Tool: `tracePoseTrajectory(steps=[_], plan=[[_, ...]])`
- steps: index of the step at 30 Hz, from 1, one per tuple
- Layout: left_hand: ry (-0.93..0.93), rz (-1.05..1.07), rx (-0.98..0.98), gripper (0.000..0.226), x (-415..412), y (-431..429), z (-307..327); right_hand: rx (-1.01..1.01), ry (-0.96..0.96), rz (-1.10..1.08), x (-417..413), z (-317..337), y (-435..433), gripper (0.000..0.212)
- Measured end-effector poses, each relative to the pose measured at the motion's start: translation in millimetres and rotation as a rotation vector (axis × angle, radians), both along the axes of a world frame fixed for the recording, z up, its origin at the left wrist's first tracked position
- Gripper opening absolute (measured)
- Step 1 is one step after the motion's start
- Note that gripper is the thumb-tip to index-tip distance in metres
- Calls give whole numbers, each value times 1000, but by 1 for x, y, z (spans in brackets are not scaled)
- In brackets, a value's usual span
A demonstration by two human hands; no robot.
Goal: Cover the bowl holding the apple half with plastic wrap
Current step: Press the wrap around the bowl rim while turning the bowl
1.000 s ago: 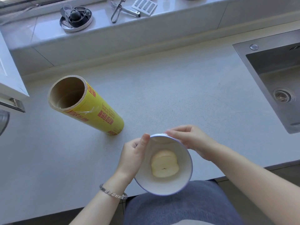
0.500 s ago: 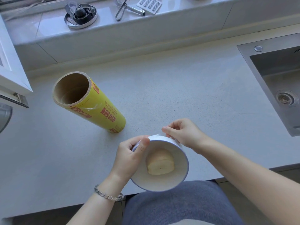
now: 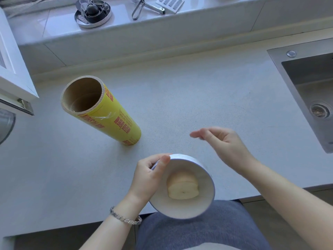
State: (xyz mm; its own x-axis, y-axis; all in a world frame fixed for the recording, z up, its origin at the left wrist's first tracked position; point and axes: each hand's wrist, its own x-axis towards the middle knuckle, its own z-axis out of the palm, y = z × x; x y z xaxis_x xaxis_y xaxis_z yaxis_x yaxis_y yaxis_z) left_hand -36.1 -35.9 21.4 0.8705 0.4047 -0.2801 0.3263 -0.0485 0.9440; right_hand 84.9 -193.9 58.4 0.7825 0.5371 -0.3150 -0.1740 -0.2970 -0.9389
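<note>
A white bowl [image 3: 201,204] with a bluish rim sits at the counter's front edge, and a pale apple half [image 3: 182,189] lies inside it, cut face up. My left hand [image 3: 149,175] grips the bowl's left rim, thumb over the edge. Up and to the right of the bowl, my right hand [image 3: 223,143] hovers with fingers loosely apart, holding nothing. A tall yellow roll of plastic wrap [image 3: 108,116] with red print stands upright on the counter to the left, its cardboard core open at the top. I cannot tell whether any film lies over the bowl.
A steel sink [image 3: 310,91] is set into the counter at the right. On the back ledge lie a round metal tray of small parts [image 3: 92,12], tongs [image 3: 144,7] and a grater [image 3: 170,3]. A white cabinet door [image 3: 12,69] juts in at the left.
My right hand has let go of the bowl's far rim and lifted up and to the right. My left hand stays on the bowl.
</note>
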Motion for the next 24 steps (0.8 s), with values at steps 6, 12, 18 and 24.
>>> tracePoseTrajectory(steps=[6, 12, 18, 24], plan=[[1, 6, 7, 22, 5, -2, 7, 13, -81, 346, -29, -4, 10, 38], [86, 114, -52, 35, 1, -11, -1, -110, 193, 420, -15, -12, 10, 49], [62, 329, -165, 53, 13, -8, 5, 146, 363, 165, -16, -27, -5, 51], [98, 166, -231, 45, 19, -2, 2, 185, 252, 104, -10, -30, -7, 30]])
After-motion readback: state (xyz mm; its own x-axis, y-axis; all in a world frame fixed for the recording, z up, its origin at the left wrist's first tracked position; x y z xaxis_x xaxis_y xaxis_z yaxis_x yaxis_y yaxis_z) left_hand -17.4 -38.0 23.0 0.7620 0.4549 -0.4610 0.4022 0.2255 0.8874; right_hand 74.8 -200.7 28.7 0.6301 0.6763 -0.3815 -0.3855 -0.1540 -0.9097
